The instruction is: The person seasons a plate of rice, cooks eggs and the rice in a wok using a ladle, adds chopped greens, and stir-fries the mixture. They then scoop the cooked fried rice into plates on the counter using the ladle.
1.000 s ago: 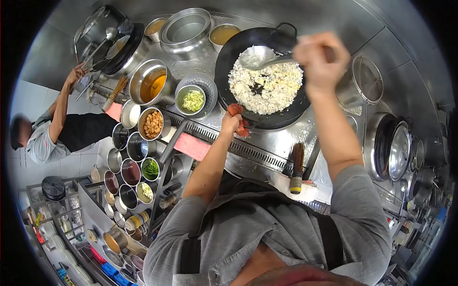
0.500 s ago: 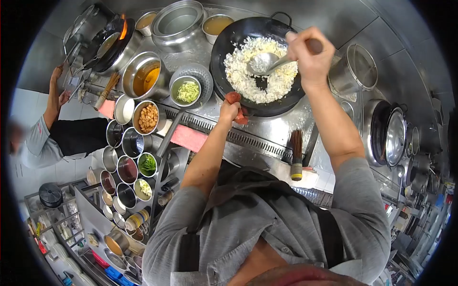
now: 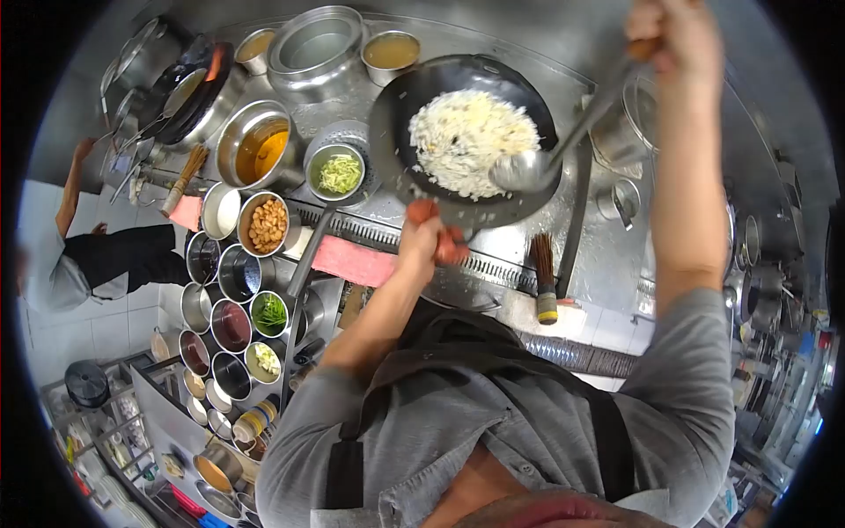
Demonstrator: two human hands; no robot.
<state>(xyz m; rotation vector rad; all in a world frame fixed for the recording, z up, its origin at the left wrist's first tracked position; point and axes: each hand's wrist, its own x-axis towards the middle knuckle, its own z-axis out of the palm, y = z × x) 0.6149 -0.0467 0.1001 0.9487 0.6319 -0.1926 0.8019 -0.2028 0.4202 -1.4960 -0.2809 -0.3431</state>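
Observation:
A black wok holds white fried rice with yellowish bits. My left hand is closed at the wok's near rim, gripping a red cloth over the handle, which is mostly hidden. High at the right, my right hand is wrapped round the handle end of a ladle. The ladle's long shaft slants down left, and its bowl touches the rice at the wok's right side. Motion slightly blurs the right hand and the ladle.
Left of the wok are a bowl of shredded greens, a pot of orange liquid and several ingredient tins. A bamboo brush lies near the front edge. Another person stands by a flaming wok at far left.
My right hand has risen up and right with the ladle, whose bowl moved from mid-wok to the right side. The wok tilted and the rice gathered from a ring into a heap.

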